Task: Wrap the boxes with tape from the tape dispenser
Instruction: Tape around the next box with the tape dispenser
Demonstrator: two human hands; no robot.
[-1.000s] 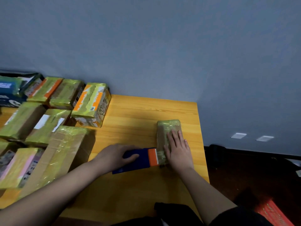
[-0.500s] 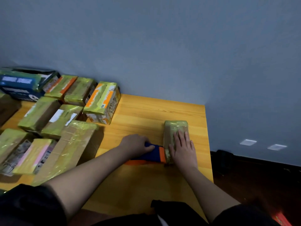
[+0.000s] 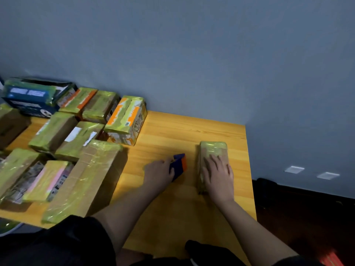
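My right hand (image 3: 219,175) lies flat on top of the small tape-wrapped box (image 3: 212,150), fingers straight and spread, pressing it onto the wooden table (image 3: 192,131) near the table's right edge. My palm covers the near half of the box, so I can only make out its far end and its left side, glossy with greenish tape.

My left hand (image 3: 158,172) grips the tape dispenser (image 3: 178,166), fingers curled over its near end. It sits just left of the box with a narrow strip of table between them. Only its blue body and an orange edge show past my knuckles; the rest is under my hand, and I cannot see the roll or any strand of tape running to the box. Motion blur softens its outline, so I cannot tell how it is tilted.

On the left side of the table lies a cluster of wrapped boxes (image 3: 92,173), packed close together; the ones at the left edge are cut off by the frame. At the back of the cluster sits a blue printed box (image 3: 28,96), its lettering too blurred to read. My dark sleeves (image 3: 73,242) hide the table's near edge.
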